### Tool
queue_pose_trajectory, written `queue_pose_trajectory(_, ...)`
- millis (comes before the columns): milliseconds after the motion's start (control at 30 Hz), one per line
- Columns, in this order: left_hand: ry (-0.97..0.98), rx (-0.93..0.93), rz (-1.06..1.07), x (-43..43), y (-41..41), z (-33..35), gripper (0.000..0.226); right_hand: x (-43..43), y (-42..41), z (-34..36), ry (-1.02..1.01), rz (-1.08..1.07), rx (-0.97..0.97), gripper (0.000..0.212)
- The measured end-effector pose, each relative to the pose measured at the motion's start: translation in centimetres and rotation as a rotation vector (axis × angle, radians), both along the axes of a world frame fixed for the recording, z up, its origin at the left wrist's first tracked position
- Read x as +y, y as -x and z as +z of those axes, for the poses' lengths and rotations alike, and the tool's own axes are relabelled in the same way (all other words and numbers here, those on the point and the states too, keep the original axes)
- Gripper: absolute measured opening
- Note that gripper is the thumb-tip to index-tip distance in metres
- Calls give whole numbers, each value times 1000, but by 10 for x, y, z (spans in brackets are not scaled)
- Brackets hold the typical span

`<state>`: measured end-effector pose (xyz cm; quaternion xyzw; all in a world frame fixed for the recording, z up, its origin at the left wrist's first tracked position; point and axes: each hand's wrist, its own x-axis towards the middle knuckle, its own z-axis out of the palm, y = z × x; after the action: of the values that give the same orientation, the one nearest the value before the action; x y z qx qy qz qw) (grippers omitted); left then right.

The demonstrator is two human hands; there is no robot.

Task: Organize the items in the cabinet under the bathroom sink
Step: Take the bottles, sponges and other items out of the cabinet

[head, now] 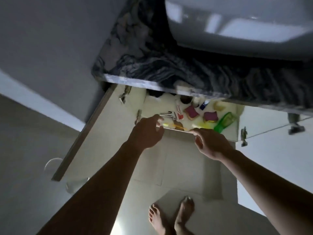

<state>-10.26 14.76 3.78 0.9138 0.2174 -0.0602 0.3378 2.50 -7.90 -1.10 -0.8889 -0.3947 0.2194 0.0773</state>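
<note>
I'm looking straight down at the open cabinet (155, 106), mid-frame. It's sitting under the marble surface (152, 68), w/ the white sink (237, 31) at upper right. Both arms are reaching up from the bottom of the frame to the cabinet's front lip.

My L hand (147, 131), just left of center, is curling its fingers loosely. Thumb and forefinger tips are sitting right at the end of a thin yellow-orange stick (176, 126) lying along the lip. It's too blurred to tell whether I'm pinching it or only touching it.

My R hand (210, 141), right of center, is hanging half open, fingers bent and relaxed, thumb spread out. Its fingertips are resting at the lip near the stick's other end, and nothing is showing inside it.

Behind the stick, on the cabinet floor:
- a pink sponge (192, 112) and a second pink sponge (210, 117), side by side
- a green container (224, 122), tilting at the right end
- a pale yellow sponge (219, 106) and a small blue bottle (203, 105), further back
- a red-and-white pack (180, 116) and some metal bits (166, 114), toward the left

Both doors are standing open, the L door (94, 133) angling toward lower left and the R door (271, 122) toward the right edge. My bare feet (171, 216) are showing at bottom center.
</note>
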Motion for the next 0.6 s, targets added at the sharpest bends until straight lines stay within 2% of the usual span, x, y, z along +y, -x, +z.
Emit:
queue_pose_trajectory(133, -33, 88, -155, -37, -66, -16, 35, -62, -33, 2, 103, -198, 53, 50)
queue_pose_trajectory(333, -36, 187, -364, -91, -147, -68, 47, -128, -71, -18, 151, -395, 100, 55)
queue_pose_trajectory(400, -48, 226, -433, -103, -164, -81, 43, -140, -76, -30, 160, -443, 117, 56)
queue_pose_trajectory(500, -98, 262, -549, -112, -193, -113, 49, -149, -90, -56, 147, -513, 97, 56)
queue_pose_trajectory(600, -152, 216, -614, -117, -217, -151, 53, -149, -100, -89, 152, -510, 43, 57)
